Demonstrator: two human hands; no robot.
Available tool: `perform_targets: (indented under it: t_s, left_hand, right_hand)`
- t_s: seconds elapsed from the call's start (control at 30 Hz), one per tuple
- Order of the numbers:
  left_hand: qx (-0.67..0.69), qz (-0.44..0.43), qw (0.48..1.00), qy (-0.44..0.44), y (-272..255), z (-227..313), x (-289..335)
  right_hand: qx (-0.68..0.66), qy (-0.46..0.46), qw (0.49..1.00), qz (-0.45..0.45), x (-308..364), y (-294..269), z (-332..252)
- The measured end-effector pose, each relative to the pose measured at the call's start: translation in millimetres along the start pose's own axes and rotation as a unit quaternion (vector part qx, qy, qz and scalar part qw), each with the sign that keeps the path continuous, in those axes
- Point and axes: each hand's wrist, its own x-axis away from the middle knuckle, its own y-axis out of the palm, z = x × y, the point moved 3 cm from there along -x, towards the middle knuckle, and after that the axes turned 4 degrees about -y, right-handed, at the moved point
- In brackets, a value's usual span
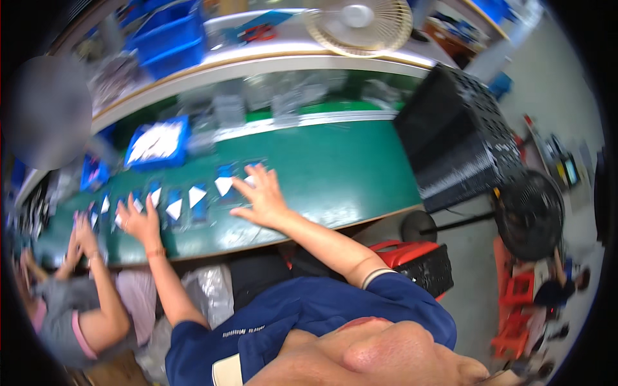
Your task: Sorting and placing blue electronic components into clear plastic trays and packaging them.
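Observation:
A row of small blue pieces in clear film, each with a white triangular part, lies along the green worktop (pixel 309 174). My right hand (pixel 264 198) is spread, fingers apart, palm down beside the rightmost blue piece (pixel 225 172); its fingertips reach the white triangle (pixel 223 186) and the film around it. Farther left, my left hand (pixel 140 225) also has its fingers apart, over pieces in the row; its fingertips partly hide them. Between my hands lie two more pieces, one with a white triangle (pixel 197 195), the other with a similar triangle (pixel 174 208).
A blue bin of white parts (pixel 154 143) stands behind the row. A co-worker's hands (pixel 82 237) work at the left. A large black crate (pixel 444 138) bounds the right end. A shelf behind carries a fan (pixel 357 22) and a blue crate (pixel 168 42).

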Motion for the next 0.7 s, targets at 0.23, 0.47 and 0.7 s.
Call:
perform_targets:
  t_s: [0.23, 0.47, 0.7]
  left_hand:
    - [0.35, -0.072, 0.902, 0.241, -65, 177, 36]
    - [0.433, -0.254, 0.609, 0.614, -98, 312, 135]
    - [0.401, -0.334, 0.489, 0.699, -91, 335, 187]
  right_hand:
    - [0.158, -0.028, 0.973, 0.168, 18, -151, 40]
    - [0.561, 0.138, 0.787, 0.216, 76, -406, 69]
    - [0.487, 0.312, 0.813, 0.072, 93, -454, 88]
